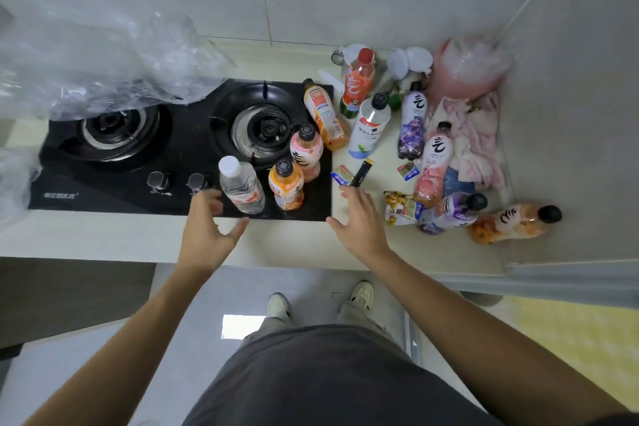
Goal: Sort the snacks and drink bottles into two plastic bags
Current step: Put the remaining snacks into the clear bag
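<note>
Several drink bottles stand or lie on the counter and the stove. A clear water bottle with a white cap stands at the stove's front edge, beside an orange juice bottle and a pink bottle. My left hand hovers open just left of the water bottle, holding nothing. My right hand is open near a black snack stick and a small blue snack packet. A yellow snack bag lies to the right. A clear plastic bag lies at the far left.
A black two-burner gas stove fills the left of the pale counter. More bottles cluster at the right, two lying on their sides near the front edge. A pink bag and a pink cloth sit in the corner.
</note>
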A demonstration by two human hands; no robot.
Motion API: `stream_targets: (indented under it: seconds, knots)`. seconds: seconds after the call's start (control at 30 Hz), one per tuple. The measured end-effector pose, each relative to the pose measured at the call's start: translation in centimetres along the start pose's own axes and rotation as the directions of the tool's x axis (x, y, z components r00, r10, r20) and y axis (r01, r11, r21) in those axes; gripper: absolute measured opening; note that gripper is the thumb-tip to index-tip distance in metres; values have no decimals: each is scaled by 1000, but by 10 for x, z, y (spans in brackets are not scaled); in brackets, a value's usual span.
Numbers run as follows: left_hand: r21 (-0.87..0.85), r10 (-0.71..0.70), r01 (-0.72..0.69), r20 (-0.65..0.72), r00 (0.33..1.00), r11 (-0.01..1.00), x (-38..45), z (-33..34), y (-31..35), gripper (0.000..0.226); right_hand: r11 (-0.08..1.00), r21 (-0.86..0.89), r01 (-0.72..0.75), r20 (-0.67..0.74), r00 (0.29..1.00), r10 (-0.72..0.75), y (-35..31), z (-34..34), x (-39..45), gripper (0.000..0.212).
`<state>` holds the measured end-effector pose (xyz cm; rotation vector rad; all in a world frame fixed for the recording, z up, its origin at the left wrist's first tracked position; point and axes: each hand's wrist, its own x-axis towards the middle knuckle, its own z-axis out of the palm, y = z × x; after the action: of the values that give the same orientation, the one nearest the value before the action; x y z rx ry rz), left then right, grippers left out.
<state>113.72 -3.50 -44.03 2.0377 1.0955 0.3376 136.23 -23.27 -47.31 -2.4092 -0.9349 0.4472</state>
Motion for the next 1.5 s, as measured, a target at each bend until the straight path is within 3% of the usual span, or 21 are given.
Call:
stream_targets:
  seconds: [0.07, 0.17, 0.27, 0.47, 0.6, 0.77, 0.9, 1.1, 1.3, 1.5]
  knots:
    - [76, -27, 27, -11, 1000, 997, -21, 17, 3, 43, 996, -91, -25, -12, 1000, 24, 18, -5, -3, 63]
    - [155, 68, -91, 148, 987, 984, -39, 53, 20, 24, 972, -229, -59, -5, 998, 59, 44, -14, -7, 67]
    - [155, 199, -257, 315, 928, 954, -37, 92, 48, 29, 938, -340, -63, 19, 997, 74, 66, -19, -9, 67]
    - [266, 316, -462, 447, 837, 846, 11, 174, 108, 58, 898, -419, -132, 60, 983, 173, 86, -27, -5, 78]
    - [439, 204, -432, 477, 855, 787, 44, 211, 130, 70, 887, -454, -84, 120, 981, 154, 95, -22, -2, 88]
    - [597, 28, -363, 494, 869, 715, 68, 237, 134, 77, 882, -471, 6, 161, 984, 79, 104, -18, -3, 82]
    - [645, 38, -357, 454, 890, 675, 73, 244, 129, 67, 880, -475, 10, 156, 985, 73, 103, -18, -3, 78]
    - [600, 89, -364, 437, 895, 712, 73, 242, 120, 34, 914, -403, 42, 145, 989, 19, 108, -11, -3, 65]
    - [527, 149, -396, 449, 881, 752, 63, 239, 113, 39, 944, -323, 60, 104, 994, -27, 114, -16, -7, 57]
    - [363, 180, -317, 365, 914, 876, 50, 229, 106, 33, 991, -133, 15, 20, 1000, -12, 114, -21, -20, 63]
